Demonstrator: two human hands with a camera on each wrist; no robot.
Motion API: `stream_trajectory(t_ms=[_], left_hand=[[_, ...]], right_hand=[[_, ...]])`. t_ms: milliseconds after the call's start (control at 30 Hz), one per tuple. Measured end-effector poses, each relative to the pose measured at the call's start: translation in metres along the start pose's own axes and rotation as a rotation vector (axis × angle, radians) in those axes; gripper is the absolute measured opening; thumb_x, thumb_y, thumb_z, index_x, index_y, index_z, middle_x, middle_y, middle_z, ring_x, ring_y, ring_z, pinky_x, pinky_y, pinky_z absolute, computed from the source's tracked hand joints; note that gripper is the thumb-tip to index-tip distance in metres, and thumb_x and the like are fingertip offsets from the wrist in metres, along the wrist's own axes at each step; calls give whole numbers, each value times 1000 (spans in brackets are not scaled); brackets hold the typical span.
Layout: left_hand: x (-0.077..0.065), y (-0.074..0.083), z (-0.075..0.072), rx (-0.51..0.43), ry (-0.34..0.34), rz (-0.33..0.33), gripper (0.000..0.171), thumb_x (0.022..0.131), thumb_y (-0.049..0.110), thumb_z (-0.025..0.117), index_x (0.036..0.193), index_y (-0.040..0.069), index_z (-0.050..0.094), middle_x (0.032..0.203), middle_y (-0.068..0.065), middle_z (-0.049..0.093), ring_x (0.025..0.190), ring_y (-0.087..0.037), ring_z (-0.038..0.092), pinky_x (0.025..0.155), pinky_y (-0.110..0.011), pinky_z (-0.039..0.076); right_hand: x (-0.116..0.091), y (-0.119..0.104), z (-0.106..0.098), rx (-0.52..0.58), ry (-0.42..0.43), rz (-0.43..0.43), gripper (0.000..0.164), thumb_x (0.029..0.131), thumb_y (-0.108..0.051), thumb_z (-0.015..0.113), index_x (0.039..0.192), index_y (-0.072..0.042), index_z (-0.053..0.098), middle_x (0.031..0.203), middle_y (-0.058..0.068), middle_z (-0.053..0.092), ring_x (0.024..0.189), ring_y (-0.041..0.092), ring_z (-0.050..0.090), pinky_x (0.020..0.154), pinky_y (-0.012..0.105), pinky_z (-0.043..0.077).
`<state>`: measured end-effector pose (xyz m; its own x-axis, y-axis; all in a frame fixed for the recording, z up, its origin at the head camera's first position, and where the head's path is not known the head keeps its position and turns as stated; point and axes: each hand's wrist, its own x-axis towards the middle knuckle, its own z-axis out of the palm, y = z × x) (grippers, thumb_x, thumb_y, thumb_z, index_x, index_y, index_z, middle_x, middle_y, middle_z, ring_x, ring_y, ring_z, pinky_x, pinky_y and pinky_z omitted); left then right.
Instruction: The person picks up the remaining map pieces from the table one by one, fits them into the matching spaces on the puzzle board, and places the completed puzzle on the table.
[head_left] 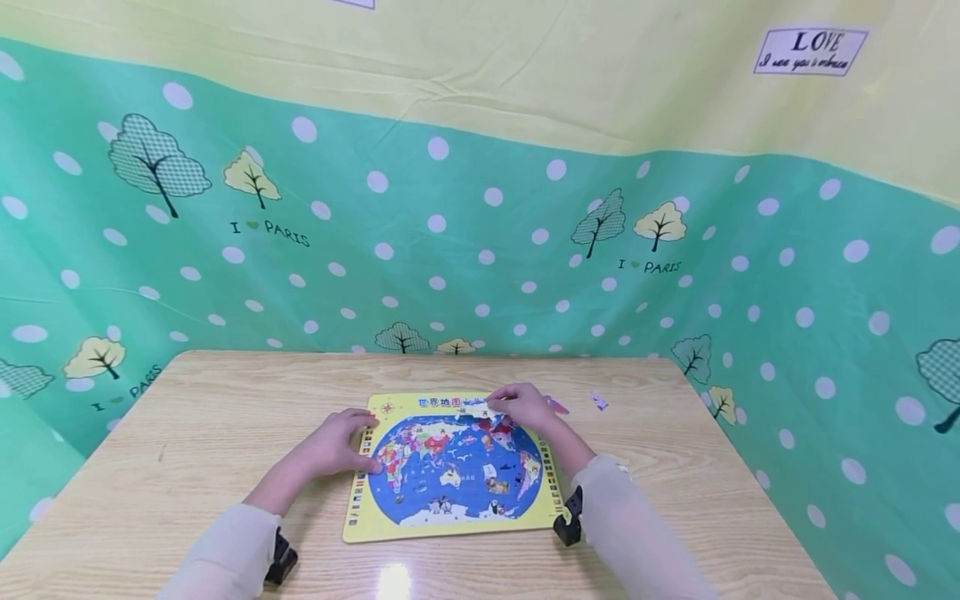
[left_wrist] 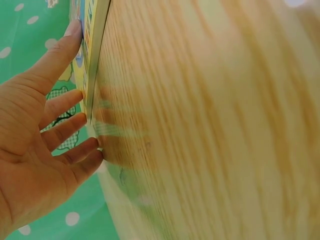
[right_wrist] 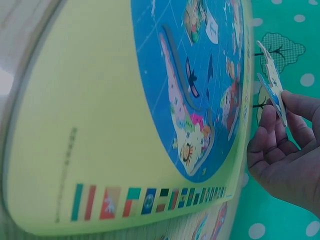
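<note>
A world map puzzle board with a yellow border and blue ocean lies on the table. My left hand is at its left side, the thumb over the border and the other fingers spread along the edge. Above the board's upper right part, my right hand pinches a thin, irregular map puzzle piece between thumb and fingers. In the right wrist view the piece is raised on edge, off the board. Several coloured land pieces sit in the map, among them a South America piece.
A small purple-and-white piece lies on the wooden table beyond the board's right corner. Closer in, a pink piece is partly hidden behind my right hand. A green dotted cloth hangs behind the table.
</note>
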<state>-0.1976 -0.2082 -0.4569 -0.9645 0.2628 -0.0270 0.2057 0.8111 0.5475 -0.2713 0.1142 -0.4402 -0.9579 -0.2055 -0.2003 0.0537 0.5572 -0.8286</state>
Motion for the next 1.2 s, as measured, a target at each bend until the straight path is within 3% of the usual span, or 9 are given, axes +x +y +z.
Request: stream_trajectory(t_ms=[367, 600, 833, 1033, 1200], left_hand=[[2, -3, 3, -3, 4, -1, 87, 59, 45, 83, 127, 0, 54, 139, -24, 44, 127, -48, 38, 106, -63, 32], [2, -2, 4, -14, 2, -7, 88, 58, 45, 83, 127, 0, 54, 139, -24, 44, 127, -48, 38, 106, -62, 31], [3, -2, 3, -19, 5, -16, 86, 58, 43, 84, 127, 0, 54, 138, -23, 45, 127, -48, 38, 106, -62, 31], [3, -2, 3, -16, 13, -8, 86, 57, 41, 85, 126, 0, 55, 138, -24, 46, 126, -48, 40, 106, -62, 32], [3, -1, 3, -11, 13, -1, 85, 58, 41, 84, 126, 0, 55, 137, -24, 45, 126, -48, 40, 106, -62, 32]], right_hand=[[1, -2, 10, 33, -47, -41, 20, 88, -20, 64, 104, -9, 69, 94, 6, 66, 68, 16, 59, 63, 28, 53], [1, -7, 18, -3, -54, -71, 18, 89, -21, 63, 103, -10, 70, 92, 5, 66, 64, 16, 54, 59, 29, 49], [-1, -16, 28, 23, -75, -45, 18, 90, -21, 62, 102, -11, 70, 95, 5, 66, 65, 16, 59, 57, 29, 53], [-1, -20, 36, 20, -95, -51, 17, 90, -22, 63, 102, -13, 69, 87, 4, 64, 63, 17, 57, 48, 26, 46], [2, -21, 42, 1, -101, -73, 17, 89, -23, 64, 101, -13, 70, 92, 3, 67, 66, 17, 60, 55, 28, 51]])
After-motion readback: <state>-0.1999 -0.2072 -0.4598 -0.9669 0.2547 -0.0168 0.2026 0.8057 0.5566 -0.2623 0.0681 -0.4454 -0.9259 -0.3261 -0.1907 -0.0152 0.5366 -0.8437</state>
